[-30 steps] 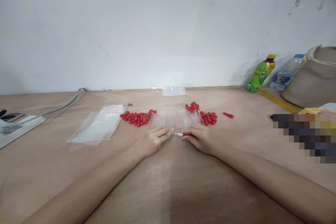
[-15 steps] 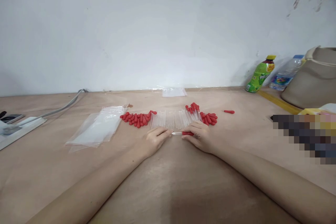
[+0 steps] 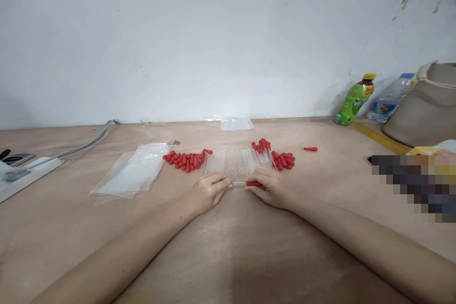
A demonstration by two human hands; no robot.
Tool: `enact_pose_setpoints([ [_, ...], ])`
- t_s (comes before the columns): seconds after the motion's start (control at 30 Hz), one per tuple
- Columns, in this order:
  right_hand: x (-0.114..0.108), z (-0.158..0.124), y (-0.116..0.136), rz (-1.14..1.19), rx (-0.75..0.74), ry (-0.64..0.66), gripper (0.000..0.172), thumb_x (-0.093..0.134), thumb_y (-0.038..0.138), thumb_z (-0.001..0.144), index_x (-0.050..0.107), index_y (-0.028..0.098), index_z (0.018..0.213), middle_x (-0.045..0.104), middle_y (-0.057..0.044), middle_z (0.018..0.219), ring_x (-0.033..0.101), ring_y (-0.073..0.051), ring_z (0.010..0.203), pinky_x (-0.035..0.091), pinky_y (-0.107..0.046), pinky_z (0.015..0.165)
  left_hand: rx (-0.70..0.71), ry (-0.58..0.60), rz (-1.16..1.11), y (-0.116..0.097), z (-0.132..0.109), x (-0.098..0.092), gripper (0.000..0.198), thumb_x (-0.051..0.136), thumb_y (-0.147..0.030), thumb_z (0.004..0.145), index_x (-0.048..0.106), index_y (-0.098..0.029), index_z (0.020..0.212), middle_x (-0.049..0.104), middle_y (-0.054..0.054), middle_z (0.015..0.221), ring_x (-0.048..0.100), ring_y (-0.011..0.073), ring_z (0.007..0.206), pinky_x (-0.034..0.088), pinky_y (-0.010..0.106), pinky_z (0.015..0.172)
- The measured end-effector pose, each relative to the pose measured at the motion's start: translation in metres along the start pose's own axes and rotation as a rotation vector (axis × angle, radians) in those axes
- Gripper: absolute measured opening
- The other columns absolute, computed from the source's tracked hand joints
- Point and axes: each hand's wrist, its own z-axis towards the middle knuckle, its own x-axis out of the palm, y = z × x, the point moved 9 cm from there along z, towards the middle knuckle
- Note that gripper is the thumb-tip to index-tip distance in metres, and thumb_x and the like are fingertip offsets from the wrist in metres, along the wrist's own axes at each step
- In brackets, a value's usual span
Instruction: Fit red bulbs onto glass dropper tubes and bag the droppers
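My left hand (image 3: 213, 188) is closed on the left end of a thin clear dropper tube (image 3: 239, 184), held level just above or on the table. My right hand (image 3: 267, 187) pinches a red rubber bulb (image 3: 253, 184) at the tube's right end; how far the tube sits inside it is hidden. Beyond the hands lies a row of clear dropper tubes (image 3: 228, 161). Red bulbs flank that row, in a left cluster (image 3: 183, 161) and a right cluster (image 3: 284, 160). More bulbs (image 3: 261, 145) sit at the row's far right corner.
One loose bulb (image 3: 310, 149) lies to the right. Clear plastic bags (image 3: 131, 171) are on the left, another bag (image 3: 236, 125) by the wall. A power strip (image 3: 32, 178) with a cable stands far left. A green bottle (image 3: 355, 99), water bottle (image 3: 390, 99) and beige bag (image 3: 420, 109) stand right.
Both hands have shifted very slightly toward me, and the tube and bulb with them. They keep their hold on these; the other things lie as before.
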Motion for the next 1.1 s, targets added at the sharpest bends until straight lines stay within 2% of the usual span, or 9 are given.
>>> enact_pose_setpoints([
  [0.43, 0.006, 0.002, 0.003, -0.052, -0.05, -0.002, 0.016, 0.046, 0.023, 0.084, 0.059, 0.014, 0.086, 0.056, -0.005, 0.068, 0.051, -0.014, 0.064, 0.042, -0.024, 0.057, -0.049, 0.025, -0.043, 0.002, 0.0, 0.004, 0.018, 0.046, -0.018, 0.085, 0.06, -0.014, 0.095, 0.06, 0.006, 0.077, 0.056, 0.0123, 0.067, 0.047, 0.022, 0.06],
  [0.63, 0.002, 0.0, -0.002, 0.056, -0.05, -0.018, 0.016, 0.048, 0.025, 0.083, 0.06, 0.017, 0.092, 0.058, -0.005, 0.072, 0.053, -0.014, 0.068, 0.044, -0.026, 0.06, -0.074, 0.021, -0.1, 0.003, -0.001, 0.004, 0.019, 0.046, -0.018, 0.085, 0.06, -0.015, 0.097, 0.059, 0.004, 0.075, 0.054, 0.0106, 0.063, 0.046, 0.021, 0.057],
  [0.7, -0.002, 0.0, -0.008, 0.164, 0.022, -0.058, 0.015, 0.052, 0.026, 0.081, 0.059, 0.019, 0.093, 0.06, -0.004, 0.076, 0.055, -0.014, 0.07, 0.045, -0.026, 0.063, -0.096, -0.007, -0.125, 0.002, 0.0, 0.001, 0.019, 0.046, -0.019, 0.085, 0.06, -0.015, 0.097, 0.06, 0.004, 0.076, 0.055, 0.0104, 0.063, 0.047, 0.02, 0.058],
  [0.77, -0.006, 0.0, -0.019, 0.29, 0.163, -0.132, 0.019, 0.056, 0.029, 0.079, 0.056, 0.019, 0.096, 0.061, -0.003, 0.077, 0.056, -0.013, 0.07, 0.046, -0.026, 0.063, -0.108, -0.018, -0.158, 0.0, 0.002, -0.002, 0.02, 0.045, -0.019, 0.085, 0.06, -0.014, 0.097, 0.061, 0.005, 0.077, 0.057, 0.0111, 0.066, 0.048, 0.021, 0.06],
  [0.87, -0.016, 0.002, -0.036, 0.481, 0.376, -0.24, 0.026, 0.059, 0.034, 0.075, 0.051, 0.019, 0.094, 0.059, -0.001, 0.074, 0.056, -0.012, 0.067, 0.047, -0.025, 0.061, -0.124, -0.007, -0.2, -0.001, 0.005, -0.004, 0.023, 0.043, -0.02, 0.085, 0.057, -0.014, 0.103, 0.062, 0.007, 0.088, 0.059, 0.0138, 0.079, 0.049, 0.025, 0.07],
  [0.93, -0.03, 0.009, -0.048, 0.56, 0.455, -0.28, 0.026, 0.058, 0.039, 0.075, 0.052, 0.018, 0.089, 0.058, -0.001, 0.073, 0.056, -0.012, 0.066, 0.046, -0.025, 0.06, -0.154, -0.001, -0.21, 0.002, 0.006, -0.005, 0.028, 0.042, -0.02, 0.086, 0.053, -0.015, 0.111, 0.06, 0.009, 0.098, 0.057, 0.0159, 0.088, 0.048, 0.03, 0.077],
  [1.0, -0.049, 0.019, -0.068, 0.533, 0.528, -0.293, 0.029, 0.05, 0.043, 0.078, 0.055, 0.017, 0.091, 0.058, -0.002, 0.073, 0.055, -0.012, 0.067, 0.046, -0.026, 0.063, -0.183, 0.007, -0.21, 0.006, 0.006, -0.005, 0.031, 0.042, -0.022, 0.086, 0.049, -0.016, 0.115, 0.057, 0.01, 0.102, 0.055, 0.0171, 0.093, 0.047, 0.033, 0.081],
  [1.1, -0.078, 0.029, -0.107, 0.304, 0.625, -0.282, 0.035, 0.044, 0.041, 0.082, 0.053, 0.017, 0.105, 0.056, 0.0, 0.068, 0.054, -0.012, 0.066, 0.043, -0.026, 0.064, -0.196, 0.017, -0.197, 0.009, 0.005, -0.003, 0.03, 0.043, -0.023, 0.085, 0.05, -0.016, 0.114, 0.057, 0.009, 0.101, 0.054, 0.0171, 0.093, 0.047, 0.033, 0.081],
])
